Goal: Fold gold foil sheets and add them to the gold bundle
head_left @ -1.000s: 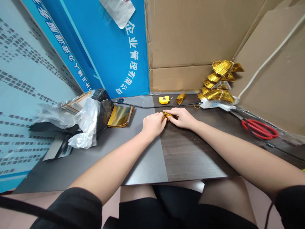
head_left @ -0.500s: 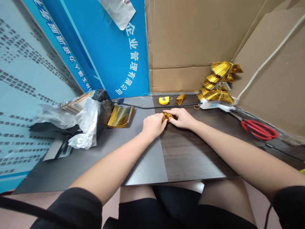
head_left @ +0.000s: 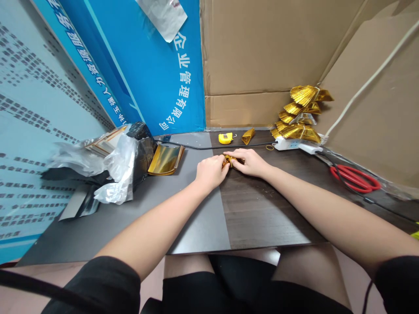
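On our dark bench (head_left: 258,213), a heap of folded gold foil pieces (head_left: 297,115) stands toward the far right corner, red-handled scissors (head_left: 355,178) lie at the right end, and a stack of gold foil sheets (head_left: 165,159) lies left of centre. At the bench's middle, our left hand (head_left: 211,171) and right hand (head_left: 248,162) meet, their fingers (head_left: 238,154) pinched narrowly around a small folded gold foil piece (head_left: 229,161).
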The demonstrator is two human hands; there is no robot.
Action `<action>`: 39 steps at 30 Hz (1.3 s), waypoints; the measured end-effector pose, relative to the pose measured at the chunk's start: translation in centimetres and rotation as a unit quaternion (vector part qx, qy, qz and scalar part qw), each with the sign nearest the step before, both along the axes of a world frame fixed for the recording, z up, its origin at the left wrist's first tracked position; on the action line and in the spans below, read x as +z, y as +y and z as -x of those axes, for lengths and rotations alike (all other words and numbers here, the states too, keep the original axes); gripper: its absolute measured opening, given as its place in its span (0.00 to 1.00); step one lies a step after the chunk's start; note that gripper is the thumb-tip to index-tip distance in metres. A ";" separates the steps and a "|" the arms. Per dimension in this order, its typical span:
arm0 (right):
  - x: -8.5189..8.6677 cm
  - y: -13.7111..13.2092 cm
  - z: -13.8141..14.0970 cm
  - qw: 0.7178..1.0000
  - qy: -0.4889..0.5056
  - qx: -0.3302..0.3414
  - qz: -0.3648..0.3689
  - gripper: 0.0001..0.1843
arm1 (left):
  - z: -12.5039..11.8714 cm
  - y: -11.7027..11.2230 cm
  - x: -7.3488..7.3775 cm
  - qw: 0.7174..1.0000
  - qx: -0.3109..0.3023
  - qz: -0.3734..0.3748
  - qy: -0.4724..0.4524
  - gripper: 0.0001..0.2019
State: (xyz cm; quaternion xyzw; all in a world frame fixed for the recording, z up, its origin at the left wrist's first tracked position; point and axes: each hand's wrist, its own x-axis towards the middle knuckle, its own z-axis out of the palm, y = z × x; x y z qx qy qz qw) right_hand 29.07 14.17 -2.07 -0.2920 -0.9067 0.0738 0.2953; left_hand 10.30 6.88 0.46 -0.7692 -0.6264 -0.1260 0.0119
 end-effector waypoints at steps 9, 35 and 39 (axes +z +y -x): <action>-0.1 0.3 -0.3 1.000 0.006 0.001 0.027 0.23 | 0.0 0.0 0.0 1.000 0.005 0.003 0.001 0.18; 0.1 -0.2 0.1 1.000 0.003 -0.023 0.011 0.22 | 0.0 -0.6 0.8 1.000 -0.011 0.020 0.015 0.13; 0.1 0.0 -0.2 1.000 0.004 -0.014 0.022 0.22 | 0.0 -0.7 0.9 1.000 -0.006 0.024 0.013 0.13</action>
